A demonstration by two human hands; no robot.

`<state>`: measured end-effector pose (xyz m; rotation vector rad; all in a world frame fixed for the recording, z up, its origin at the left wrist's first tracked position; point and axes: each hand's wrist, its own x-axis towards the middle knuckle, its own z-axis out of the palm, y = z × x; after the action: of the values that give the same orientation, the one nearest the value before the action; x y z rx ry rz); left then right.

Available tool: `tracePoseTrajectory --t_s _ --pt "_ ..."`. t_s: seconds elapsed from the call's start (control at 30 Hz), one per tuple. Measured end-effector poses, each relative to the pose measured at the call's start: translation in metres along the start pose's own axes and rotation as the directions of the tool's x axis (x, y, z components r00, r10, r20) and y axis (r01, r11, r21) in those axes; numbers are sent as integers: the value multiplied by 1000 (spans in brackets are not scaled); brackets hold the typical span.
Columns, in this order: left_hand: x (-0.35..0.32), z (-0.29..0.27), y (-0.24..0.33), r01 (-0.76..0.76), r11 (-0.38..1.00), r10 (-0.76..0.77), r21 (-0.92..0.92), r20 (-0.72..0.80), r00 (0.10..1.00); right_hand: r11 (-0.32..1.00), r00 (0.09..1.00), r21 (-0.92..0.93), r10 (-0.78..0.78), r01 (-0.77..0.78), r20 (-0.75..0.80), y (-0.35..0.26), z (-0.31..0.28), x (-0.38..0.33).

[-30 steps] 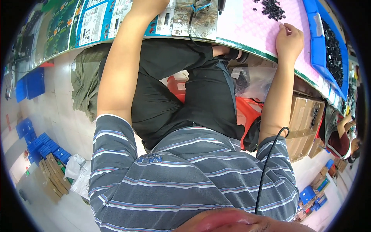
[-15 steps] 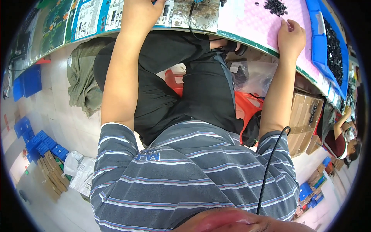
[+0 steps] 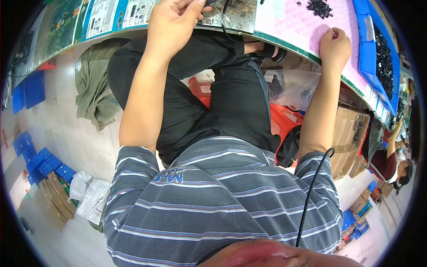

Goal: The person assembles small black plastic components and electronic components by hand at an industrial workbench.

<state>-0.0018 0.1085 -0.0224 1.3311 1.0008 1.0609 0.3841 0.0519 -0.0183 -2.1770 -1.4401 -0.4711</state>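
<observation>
My left hand [image 3: 174, 27] is over the table edge, beside a stained metal plate [image 3: 242, 20] with a black cable across it. Its thumb and fingers are drawn together near the plate; whatever they pinch is too small to make out. On the right, my right hand [image 3: 336, 48] rests on a pink padded mat [image 3: 293, 26], fingers curled in and closed. Whether anything is in them is hidden. Just beyond that hand lies a pile of small black parts [image 3: 319, 8].
A blue bin [image 3: 365, 49] holding many black parts [image 3: 382, 62] stands right of my right hand. Printed sheets [image 3: 100, 20] cover the table's left part. Below the table are a cardboard box [image 3: 349, 133] and a red stool [image 3: 284, 120]. Another person [image 3: 391, 167] sits far right.
My left hand has come back toward me and slightly right, its fingers now in view. My right hand has drawn back slightly from the pile, its fingers curled closer together.
</observation>
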Motion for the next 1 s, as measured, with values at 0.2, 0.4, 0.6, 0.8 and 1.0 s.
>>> tracePoseTrajectory --t_s 0.2,0.4,0.6,0.8,1.0 --pt "-19 17 6 -71 996 67 52 82 994 994 997 -101 -32 39 73 -4 -12 2" --pt "-23 26 16 -67 989 56 131 83 995 994 964 -106 67 -41 257 -5 -25 4" --pt "-19 33 20 70 988 -80 137 71 994 993 982 65 86 -98 171 -4 -27 -10" --pt "-23 35 23 150 989 -148 2 148 978 994 998 104 -32 37 -48 -14 -33 -18" --pt "-30 36 9 10 997 5 -80 185 983 600 939 742 50 -300 340 -70 -55 -50"
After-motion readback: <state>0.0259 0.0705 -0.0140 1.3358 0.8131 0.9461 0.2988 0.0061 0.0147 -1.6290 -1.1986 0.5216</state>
